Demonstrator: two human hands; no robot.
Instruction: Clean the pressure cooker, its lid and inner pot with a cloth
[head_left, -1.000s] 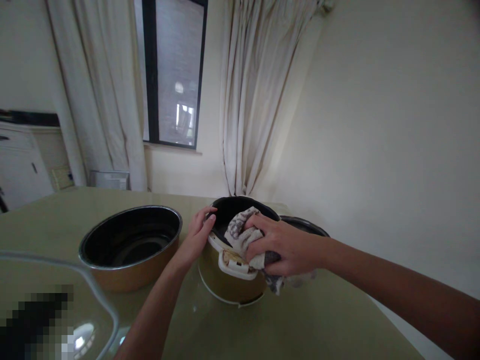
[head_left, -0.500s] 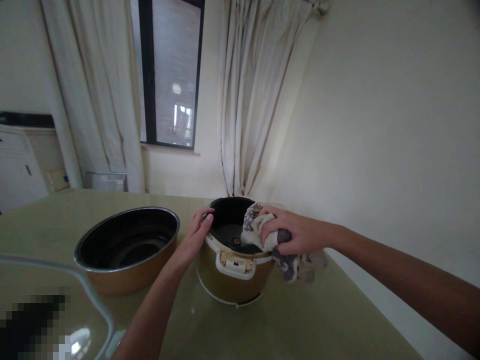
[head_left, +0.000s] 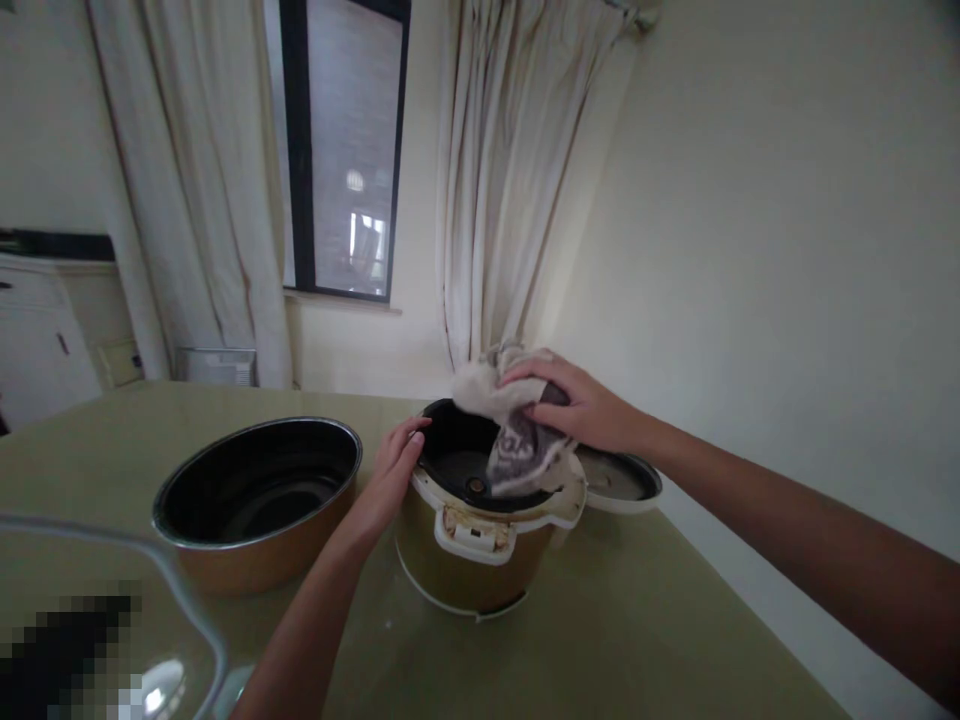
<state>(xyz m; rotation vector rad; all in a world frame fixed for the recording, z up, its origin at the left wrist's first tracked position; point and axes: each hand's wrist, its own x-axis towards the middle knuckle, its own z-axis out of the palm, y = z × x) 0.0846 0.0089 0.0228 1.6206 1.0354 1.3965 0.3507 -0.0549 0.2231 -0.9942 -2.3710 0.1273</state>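
A rice cooker body (head_left: 475,580) with a stained white rim and latch stands on the table, its dark inside showing. My left hand (head_left: 394,460) is closed on the left side of its rim, thumb and fingers at the edge. Above the opening, my right hand (head_left: 581,400) is closed around a bunched grey-and-white cloth (head_left: 517,440). The cloth's lower end hangs over the right part of the opening and hides some of the inside. Left of the cooker sits a wide inner pot (head_left: 270,565), dark inside and orange-brown outside.
A round lid (head_left: 622,478) lies right behind the cooker, partly covered by my right arm. A grey cord (head_left: 161,565) curves across the near left of the greenish table (head_left: 622,620). Beyond are a wall, curtains (head_left: 495,200) and a window (head_left: 352,150).
My right hand has lifted the cloth up from inside the cooker rim, uncovering the rim's right side and the lid. My left hand has stayed on the rim.
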